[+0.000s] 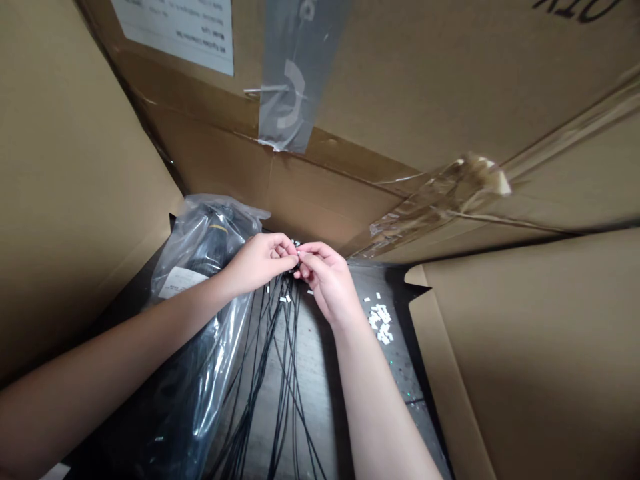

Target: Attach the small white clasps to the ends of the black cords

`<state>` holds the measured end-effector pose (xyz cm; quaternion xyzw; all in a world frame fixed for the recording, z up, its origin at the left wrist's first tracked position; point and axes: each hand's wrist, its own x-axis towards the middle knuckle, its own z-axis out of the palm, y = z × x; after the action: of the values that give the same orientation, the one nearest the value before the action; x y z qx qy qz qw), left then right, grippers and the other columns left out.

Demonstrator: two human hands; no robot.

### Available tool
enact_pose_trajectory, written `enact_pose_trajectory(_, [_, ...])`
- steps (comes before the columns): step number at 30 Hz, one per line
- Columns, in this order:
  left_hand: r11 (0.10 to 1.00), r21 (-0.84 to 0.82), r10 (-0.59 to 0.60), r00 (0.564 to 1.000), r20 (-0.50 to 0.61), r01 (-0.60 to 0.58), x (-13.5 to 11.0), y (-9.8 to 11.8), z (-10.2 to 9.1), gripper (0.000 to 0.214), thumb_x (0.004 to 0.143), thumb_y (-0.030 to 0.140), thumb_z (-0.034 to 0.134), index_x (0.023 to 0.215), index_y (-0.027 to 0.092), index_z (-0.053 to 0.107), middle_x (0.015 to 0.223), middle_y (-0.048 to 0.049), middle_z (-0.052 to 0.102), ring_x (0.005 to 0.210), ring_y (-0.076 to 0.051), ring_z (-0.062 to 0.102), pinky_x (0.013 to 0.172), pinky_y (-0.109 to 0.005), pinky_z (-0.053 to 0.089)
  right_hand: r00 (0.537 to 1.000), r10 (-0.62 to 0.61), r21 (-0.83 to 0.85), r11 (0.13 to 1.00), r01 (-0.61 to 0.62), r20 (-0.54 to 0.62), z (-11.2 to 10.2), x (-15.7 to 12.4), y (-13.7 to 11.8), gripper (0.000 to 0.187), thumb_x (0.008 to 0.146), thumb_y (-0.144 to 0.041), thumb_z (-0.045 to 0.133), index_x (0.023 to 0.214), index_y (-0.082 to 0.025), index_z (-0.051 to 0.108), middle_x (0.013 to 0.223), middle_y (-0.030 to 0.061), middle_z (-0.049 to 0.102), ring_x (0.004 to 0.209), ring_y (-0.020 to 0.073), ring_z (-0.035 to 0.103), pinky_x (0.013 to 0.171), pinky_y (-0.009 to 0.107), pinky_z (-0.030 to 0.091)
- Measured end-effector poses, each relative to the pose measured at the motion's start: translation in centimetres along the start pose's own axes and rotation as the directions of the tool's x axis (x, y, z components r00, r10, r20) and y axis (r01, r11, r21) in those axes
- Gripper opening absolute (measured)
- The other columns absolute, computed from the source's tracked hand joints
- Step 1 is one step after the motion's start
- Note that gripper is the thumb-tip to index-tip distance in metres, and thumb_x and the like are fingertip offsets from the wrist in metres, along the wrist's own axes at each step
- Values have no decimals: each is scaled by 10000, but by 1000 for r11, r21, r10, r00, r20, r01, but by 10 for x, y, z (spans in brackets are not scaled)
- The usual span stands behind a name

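Fingers of my left hand and right hand pinch narrowly on the ends of thin black wires, which trail away below them. Left of my fingers lies a bagged black bundle; to their right, loose white tabs.

— How is the clear bag finished?
— Thin glossy plastic is seen, creased throughout.
— And the box flaps?
— Matt corrugated cardboard is shown, crossed by shiny clear tape and grey cloth tape.
— The black cables?
— Smooth plastic sheathing is seen.
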<state>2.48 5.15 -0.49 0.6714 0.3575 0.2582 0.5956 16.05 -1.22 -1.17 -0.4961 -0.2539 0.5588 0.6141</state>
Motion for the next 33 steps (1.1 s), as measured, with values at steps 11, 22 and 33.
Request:
enact_pose_trajectory(11, [999,18,27,1000,0,-27,0,0,0,99,790,219,644,831,132,664,753,-44,723,726,-145,681,692,-259,522,1000,-7,15,1000,7,-5,1,0,0,158,637,-243,744,763,-178,676,511,-71,535,494,58,468,538,215,475])
enact_pose_trajectory(22, [999,34,25,1000,-1,-24,0,1,-1,79,796,197,639,836,135,670,754,-39,726,721,-136,682,685,-249,516,1000,-17,15,1000,17,-3,1,1,1,158,639,-246,744,762,-176,675,526,-70,543,495,56,471,531,216,480])
enact_pose_trajectory(33, [1000,21,13,1000,-2,-12,0,3,0,75,794,193,644,828,131,671,754,-41,725,717,-137,678,682,-253,513,1000,-6,18,1000,7,-11,2,-1,-1,172,618,-251,748,755,-174,678,518,-71,542,493,55,465,529,216,473])
